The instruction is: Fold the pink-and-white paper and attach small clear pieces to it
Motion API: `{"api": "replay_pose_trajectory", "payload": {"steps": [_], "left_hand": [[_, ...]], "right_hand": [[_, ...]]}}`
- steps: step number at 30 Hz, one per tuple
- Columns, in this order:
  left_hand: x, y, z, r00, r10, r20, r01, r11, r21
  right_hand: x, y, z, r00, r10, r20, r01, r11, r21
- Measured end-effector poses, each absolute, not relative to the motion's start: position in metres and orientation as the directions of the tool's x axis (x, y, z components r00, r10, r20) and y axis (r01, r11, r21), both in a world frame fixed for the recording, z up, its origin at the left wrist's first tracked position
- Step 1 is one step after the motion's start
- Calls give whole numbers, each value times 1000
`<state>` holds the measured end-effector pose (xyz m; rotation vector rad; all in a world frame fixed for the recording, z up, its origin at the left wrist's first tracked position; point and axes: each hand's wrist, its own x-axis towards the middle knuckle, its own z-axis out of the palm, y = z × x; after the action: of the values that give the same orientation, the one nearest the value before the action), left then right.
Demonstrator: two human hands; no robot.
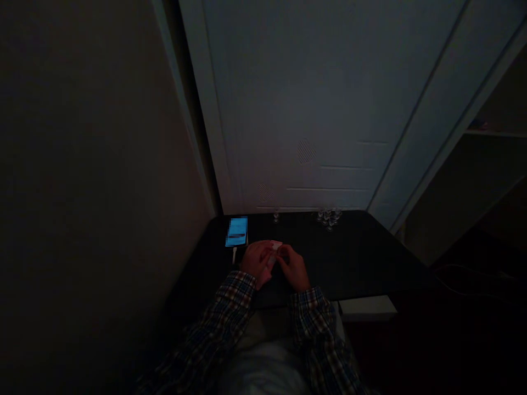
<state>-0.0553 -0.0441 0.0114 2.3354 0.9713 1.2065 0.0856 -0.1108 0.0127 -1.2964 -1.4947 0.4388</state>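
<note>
- Operator position: my lap, under pale clothing [263, 365], is at the near side of the dark table [362, 260]. My 2 plaid sleeves [234, 291] extend forward over the near edge.
- Below that edge, to the right: 1 white flat box-like object [368, 308].
- Left hand [254, 259]: grasping the pink item [264, 278], with my fingers curled over its upper part.
- Right hand [294, 267]: thumb and fingertips pinched together at the upper right edge of the same item; the exact contact is dim.
- Pink item location: between my 2 hands, over the near half of the table, slanting, its lower end exposed. Material and contents: cannot be determined in this light.
- Progress, as judged: securing the item is done. Fingertip work at its upper end appears under way; finishing that and releasing the item remain.
- Beyond my left hand: 1 white cable [234, 255] and 1 device with a lit screen [237, 231].
- Table rear: 1 small clear piece [276, 217], apart from a cluster of clear pieces [328, 218] to its right. I touch none.
- Backdrop: white panel [304, 104] behind the table.
</note>
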Motion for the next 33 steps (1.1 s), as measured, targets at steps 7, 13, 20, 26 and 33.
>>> {"api": "replay_pose_trajectory", "payload": {"steps": [7,13,20,26,33], "left_hand": [[-55,-46,13,412,741,530,372,-668,645],[-62,-39,8,355,799,485,340,-594,730],[-65,-33,3,150,899,413,340,-439,832],[-65,-33,6,118,863,491,531,-473,703],[-60,-41,14,154,825,543,507,-538,673]], "right_hand": [[84,-114,16,174,838,517,429,408,-806],[85,-115,18,221,832,508,440,379,-814],[84,-114,16,146,853,500,448,394,-803],[84,-115,18,132,861,492,485,377,-789],[85,-116,17,144,860,489,475,373,-797]]}}
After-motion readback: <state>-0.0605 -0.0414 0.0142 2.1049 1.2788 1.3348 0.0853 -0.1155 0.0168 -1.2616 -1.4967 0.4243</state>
